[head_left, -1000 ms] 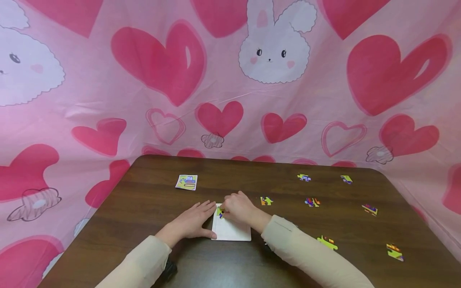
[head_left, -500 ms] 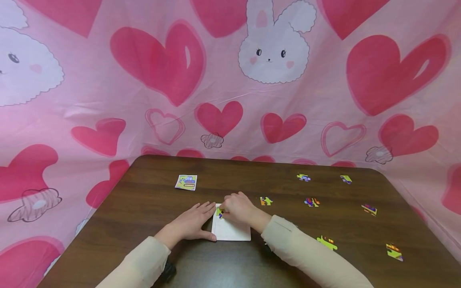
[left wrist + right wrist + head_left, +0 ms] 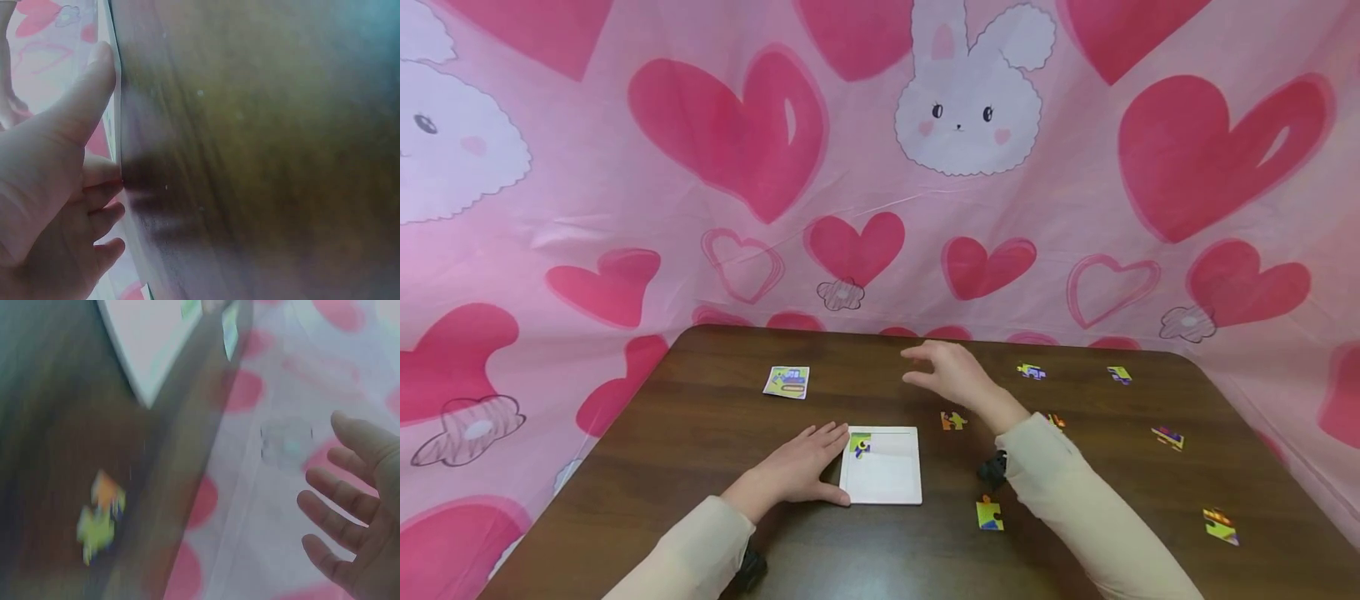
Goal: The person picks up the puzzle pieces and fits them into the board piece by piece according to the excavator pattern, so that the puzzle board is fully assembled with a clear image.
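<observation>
My left hand [image 3: 805,467] rests along the left side of a white square puzzle tray [image 3: 895,483], thumb at its front left corner. In the left wrist view its thumb and fingertips [image 3: 109,247] lie at the tray's edge. A yellow, blue and purple puzzle piece [image 3: 860,444] sits in the tray's back left corner. My right hand [image 3: 951,372] is raised behind and to the right of the tray, fingers spread and holding nothing. Below it on the table lies a yellow and orange puzzle piece [image 3: 953,421], blurred in the right wrist view.
A square picture card [image 3: 787,382] lies at the back left. Several loose puzzle pieces are spread over the right side, such as a yellow one [image 3: 989,515] beside my right sleeve [image 3: 1082,492]. That sleeve covers part of a red and yellow piece [image 3: 1056,421]. A pink curtain [image 3: 865,167] hangs behind the table.
My right hand has let go of the puzzle piece in the tray's corner and moved up and to the right, its fingers opening. My left hand has stayed put.
</observation>
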### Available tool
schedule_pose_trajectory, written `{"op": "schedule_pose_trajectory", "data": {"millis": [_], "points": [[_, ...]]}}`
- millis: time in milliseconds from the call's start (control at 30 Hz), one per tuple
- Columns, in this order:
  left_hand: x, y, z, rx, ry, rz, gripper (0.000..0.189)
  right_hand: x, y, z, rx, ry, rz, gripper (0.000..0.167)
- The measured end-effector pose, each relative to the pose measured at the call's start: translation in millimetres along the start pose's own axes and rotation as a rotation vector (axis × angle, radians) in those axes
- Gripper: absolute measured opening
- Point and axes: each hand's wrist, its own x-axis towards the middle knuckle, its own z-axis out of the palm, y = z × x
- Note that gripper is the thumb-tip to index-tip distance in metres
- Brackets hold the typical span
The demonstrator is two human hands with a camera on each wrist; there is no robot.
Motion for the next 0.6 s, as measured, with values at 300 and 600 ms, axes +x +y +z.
{"op": "schedule_pose_trajectory", "data": {"millis": [300, 600], "points": [[0.2, 0.2, -1.0, -0.012, 0.006, -0.003, 0.093, -10.9, 86, -38, 0.166, 0.131, 0.122, 0.048], [-0.1, 0.5, -1.0, -0.033, -0.008, -0.013, 0.093, -45.4, 159, -39, 0.188, 0.108, 0.343, 0.056]]}}
